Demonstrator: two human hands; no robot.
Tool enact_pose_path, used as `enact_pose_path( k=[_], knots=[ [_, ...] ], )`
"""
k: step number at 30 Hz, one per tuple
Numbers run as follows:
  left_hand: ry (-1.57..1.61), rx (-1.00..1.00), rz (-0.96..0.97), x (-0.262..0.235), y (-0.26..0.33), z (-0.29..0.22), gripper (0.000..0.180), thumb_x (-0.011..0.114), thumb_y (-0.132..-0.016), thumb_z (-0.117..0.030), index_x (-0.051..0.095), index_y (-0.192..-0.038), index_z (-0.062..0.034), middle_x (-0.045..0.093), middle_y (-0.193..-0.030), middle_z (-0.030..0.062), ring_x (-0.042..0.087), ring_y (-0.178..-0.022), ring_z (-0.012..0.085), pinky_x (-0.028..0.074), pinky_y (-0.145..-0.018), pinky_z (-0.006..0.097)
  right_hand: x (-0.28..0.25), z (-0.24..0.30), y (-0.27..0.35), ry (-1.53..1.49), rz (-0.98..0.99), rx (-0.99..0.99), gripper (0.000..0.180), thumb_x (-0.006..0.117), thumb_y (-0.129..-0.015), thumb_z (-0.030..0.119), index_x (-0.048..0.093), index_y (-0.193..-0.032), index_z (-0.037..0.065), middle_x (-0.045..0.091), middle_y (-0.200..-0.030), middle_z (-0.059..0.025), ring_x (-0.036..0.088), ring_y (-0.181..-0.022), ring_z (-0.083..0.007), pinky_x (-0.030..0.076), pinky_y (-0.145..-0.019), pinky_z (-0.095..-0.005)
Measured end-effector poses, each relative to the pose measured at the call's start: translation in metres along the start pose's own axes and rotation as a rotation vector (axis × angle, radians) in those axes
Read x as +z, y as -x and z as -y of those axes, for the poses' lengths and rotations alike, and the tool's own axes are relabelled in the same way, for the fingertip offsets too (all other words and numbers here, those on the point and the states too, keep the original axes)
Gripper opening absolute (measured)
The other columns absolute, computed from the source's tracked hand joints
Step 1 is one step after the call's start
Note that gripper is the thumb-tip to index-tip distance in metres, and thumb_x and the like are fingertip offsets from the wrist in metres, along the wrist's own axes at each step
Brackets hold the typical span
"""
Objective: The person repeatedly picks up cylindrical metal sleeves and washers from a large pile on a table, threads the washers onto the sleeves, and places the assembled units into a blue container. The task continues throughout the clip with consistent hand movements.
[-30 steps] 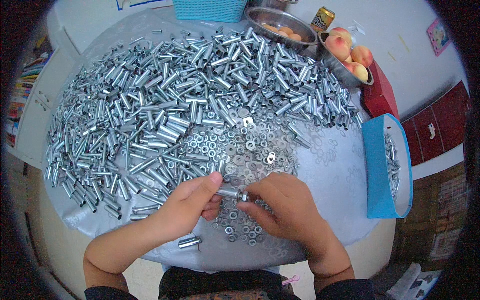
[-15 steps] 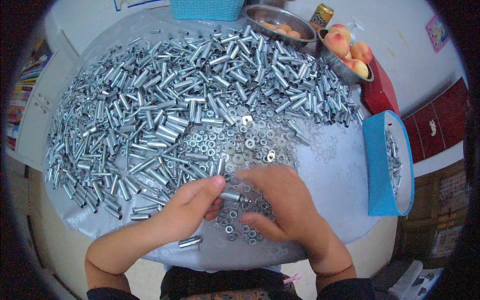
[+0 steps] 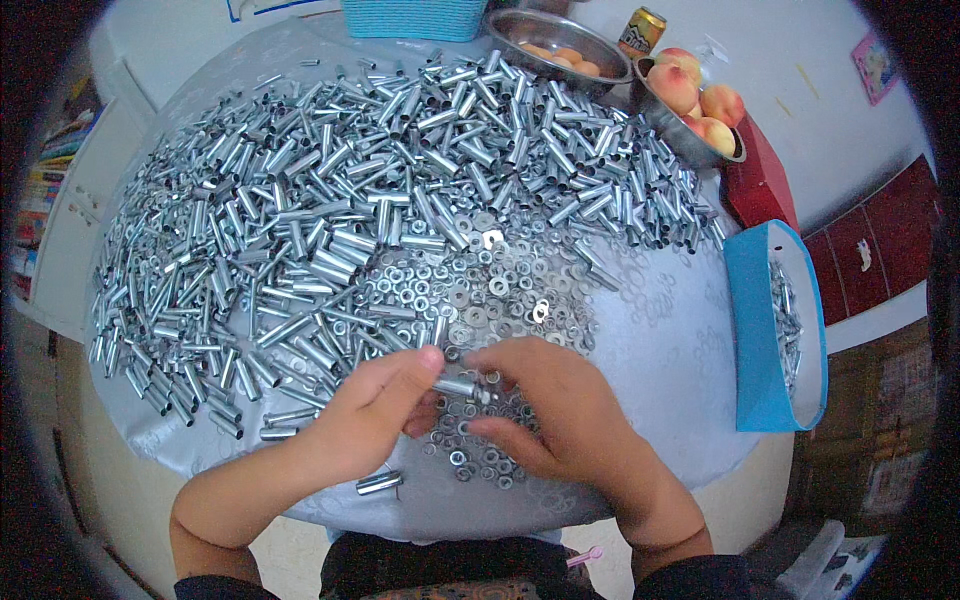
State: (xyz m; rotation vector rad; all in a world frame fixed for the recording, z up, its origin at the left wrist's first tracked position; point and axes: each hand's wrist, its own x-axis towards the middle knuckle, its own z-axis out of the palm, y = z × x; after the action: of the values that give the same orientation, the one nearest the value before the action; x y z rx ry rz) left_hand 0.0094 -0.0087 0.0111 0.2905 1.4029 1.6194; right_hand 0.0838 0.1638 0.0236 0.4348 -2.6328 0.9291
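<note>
My left hand [image 3: 382,412] pinches a shiny sleeve anchor bolt [image 3: 458,386] between thumb and fingers. The bolt lies roughly level, its nut end pointing right. Facing that end, my right hand [image 3: 565,410] has thumb and fingers spread apart with nothing seen between them. Nuts and washers [image 3: 500,287] lie loose on the table beneath and beyond both hands. To the left and far side spreads a big heap of metal sleeves and bolts [image 3: 330,190]. One separate sleeve piece [image 3: 378,484] rests close to the front edge, by my left wrist.
A blue fabric bin [image 3: 752,340] with metal parts inside stands at the right edge of the cloth-covered table [image 3: 680,340]. At the back are a light-blue basket [image 3: 412,20], a steel bowl [image 3: 602,88] of eggs, a bowl [image 3: 712,155] of peaches and a drink can [image 3: 643,32].
My right hand has shifted slightly left and its blur is less. The sleeve anchor bolt in my left hand has moved a little left and up.
</note>
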Motion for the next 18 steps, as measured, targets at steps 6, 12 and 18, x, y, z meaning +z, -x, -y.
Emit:
enact_pose_path(
  k=[6,12,18],
  knots=[
    [-0.017,0.034,-0.031,-0.001,0.000,0.001,0.038,0.037,-0.093,-0.035,0.044,-0.071,-0.0048,0.039,-0.061,-0.0008,0.037,-0.056,0.0081,0.033,-0.052,0.023,-0.004,0.009,-0.004,-0.059,0.010,0.167,0.018,0.063,-0.072,0.016,0.056,-0.083,0.004,0.053,-0.070,-0.0114,0.052,-0.064,-0.0304,0.041,-0.058,-0.0373],
    [-0.194,0.064,-0.049,0.000,0.003,-0.001,0.038,0.037,-0.093,-0.034,0.046,-0.071,-0.0039,0.040,-0.060,-0.0008,0.037,-0.055,0.0079,0.033,-0.052,0.023,-0.006,0.005,0.001,-0.032,0.173,0.194,0.015,0.060,-0.075,0.015,0.055,-0.084,0.004,0.054,-0.071,-0.0133,0.053,-0.069,-0.0325,0.042,-0.061,-0.0363],
    [-0.185,0.044,-0.045,0.000,0.005,-0.005,0.037,0.036,-0.093,-0.032,0.047,-0.074,-0.0030,0.041,-0.060,-0.0012,0.038,-0.056,0.0080,0.033,-0.052,0.023,-0.006,0.006,0.000,0.025,0.194,0.132,0.017,0.058,-0.077,0.019,0.055,-0.085,0.004,0.054,-0.076,-0.0142,0.054,-0.067,-0.0310,0.042,-0.059,-0.0365]
  ],
)
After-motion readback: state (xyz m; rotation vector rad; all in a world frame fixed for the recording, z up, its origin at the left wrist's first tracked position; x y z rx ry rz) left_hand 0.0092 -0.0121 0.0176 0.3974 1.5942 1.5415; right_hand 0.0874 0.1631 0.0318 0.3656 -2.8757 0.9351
